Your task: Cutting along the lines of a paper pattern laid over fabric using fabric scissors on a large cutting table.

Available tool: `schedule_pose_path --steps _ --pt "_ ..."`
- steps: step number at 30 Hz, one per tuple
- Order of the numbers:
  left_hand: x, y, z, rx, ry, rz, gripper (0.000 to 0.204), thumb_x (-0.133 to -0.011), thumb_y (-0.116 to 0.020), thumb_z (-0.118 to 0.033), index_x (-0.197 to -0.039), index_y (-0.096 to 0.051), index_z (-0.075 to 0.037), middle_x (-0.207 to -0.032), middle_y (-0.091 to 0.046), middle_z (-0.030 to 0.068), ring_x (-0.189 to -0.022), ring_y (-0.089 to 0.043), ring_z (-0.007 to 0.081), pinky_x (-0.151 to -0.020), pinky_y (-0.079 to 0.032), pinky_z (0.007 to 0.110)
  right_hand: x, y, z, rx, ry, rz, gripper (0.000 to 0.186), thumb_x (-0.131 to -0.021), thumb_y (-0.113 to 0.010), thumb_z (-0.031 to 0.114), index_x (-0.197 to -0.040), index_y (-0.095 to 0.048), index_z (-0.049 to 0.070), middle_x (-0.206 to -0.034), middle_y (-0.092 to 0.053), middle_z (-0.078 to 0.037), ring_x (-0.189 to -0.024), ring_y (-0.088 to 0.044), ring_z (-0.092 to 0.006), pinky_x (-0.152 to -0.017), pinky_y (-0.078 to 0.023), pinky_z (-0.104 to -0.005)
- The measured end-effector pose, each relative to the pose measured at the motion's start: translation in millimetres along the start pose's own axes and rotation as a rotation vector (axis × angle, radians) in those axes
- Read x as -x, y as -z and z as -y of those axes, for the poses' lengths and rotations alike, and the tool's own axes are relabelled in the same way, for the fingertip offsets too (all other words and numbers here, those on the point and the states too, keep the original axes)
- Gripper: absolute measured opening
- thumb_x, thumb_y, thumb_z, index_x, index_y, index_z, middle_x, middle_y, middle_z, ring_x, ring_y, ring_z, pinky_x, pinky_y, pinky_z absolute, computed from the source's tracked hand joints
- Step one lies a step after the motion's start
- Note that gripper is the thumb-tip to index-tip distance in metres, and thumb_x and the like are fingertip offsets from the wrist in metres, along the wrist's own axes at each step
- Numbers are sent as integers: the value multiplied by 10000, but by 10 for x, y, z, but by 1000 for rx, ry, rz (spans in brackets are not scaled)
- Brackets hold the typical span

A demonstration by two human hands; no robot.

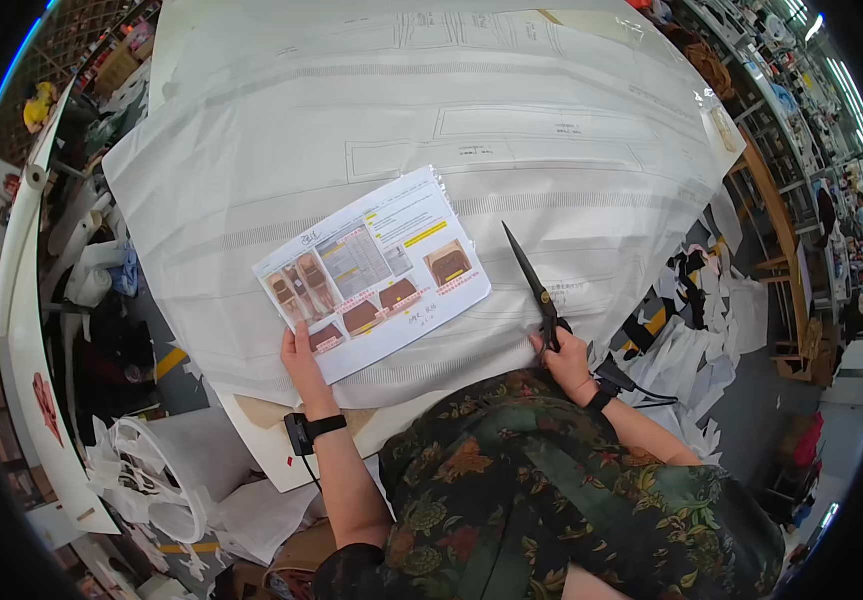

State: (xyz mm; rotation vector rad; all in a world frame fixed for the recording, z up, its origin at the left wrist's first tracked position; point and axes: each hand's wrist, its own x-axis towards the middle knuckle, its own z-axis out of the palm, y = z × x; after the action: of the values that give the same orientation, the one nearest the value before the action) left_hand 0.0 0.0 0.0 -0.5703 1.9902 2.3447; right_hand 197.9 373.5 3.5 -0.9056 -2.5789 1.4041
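Note:
A stack of printed sheets (452, 212) with colour pictures, yellow highlights and handwriting lies tilted over a large white pattern paper (222, 150). My left hand (302, 362) grips the sheets at their lower left edge, fingers partly hidden by the paper. In my right hand (566, 364) is a pair of black scissors (535, 278), held by the handles. Their blades look closed and point away from me, up and slightly left, above the pattern paper. Outlined pattern pieces and ruled bands are drawn on the large paper.
White paper scraps (677, 375) heap on the floor at the right, with dark offcuts nearby. A large white roll (187, 450) stands at the lower left. Crowded shelves (752, 90) run along the right. Someone in yellow (40, 105) is far off at the upper left.

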Motion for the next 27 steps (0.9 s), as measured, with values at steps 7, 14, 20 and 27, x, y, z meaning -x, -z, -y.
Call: schedule_pose_path --steps 7,14,20,27 --pt "1 -3 2 -13 -7 -1 295 -998 -595 -251 -1125 -608 15 -1003 -681 78 -839 -653 133 -718 -537 268 -4 -11 -40 3 3 -9 317 -858 -775 261 -756 -605 14 -550 -533 -63 -485 -520 -151 -489 -416 -322" --pt "54 -115 -84 17 -11 -21 234 -1000 -597 -235 -1063 -642 -14 -948 -662 23 -811 -601 84 -705 -509 250 -3 -12 -30 -6 -1 -19 332 -853 -777 273 -744 -594 17 -546 -527 -76 -482 -514 -182 -493 -416 -332" --pt "15 -35 -27 3 -4 2 289 -997 -599 -250 -1126 -613 8 -1017 -680 77 -858 -652 135 -730 -539 270 -15 -49 -185 7 8 -17 342 -854 -776 272 -733 -581 18 -540 -512 -77 -478 -504 -182 -492 -415 -334" --pt "57 -106 -104 13 -1 -22 222 -990 -613 -237 -1037 -640 -22 -942 -661 24 -809 -605 90 -706 -512 251 3 -19 -30 16 20 -36 349 -851 -778 271 -726 -573 18 -539 -502 -82 -477 -475 -188 -490 -406 -345"
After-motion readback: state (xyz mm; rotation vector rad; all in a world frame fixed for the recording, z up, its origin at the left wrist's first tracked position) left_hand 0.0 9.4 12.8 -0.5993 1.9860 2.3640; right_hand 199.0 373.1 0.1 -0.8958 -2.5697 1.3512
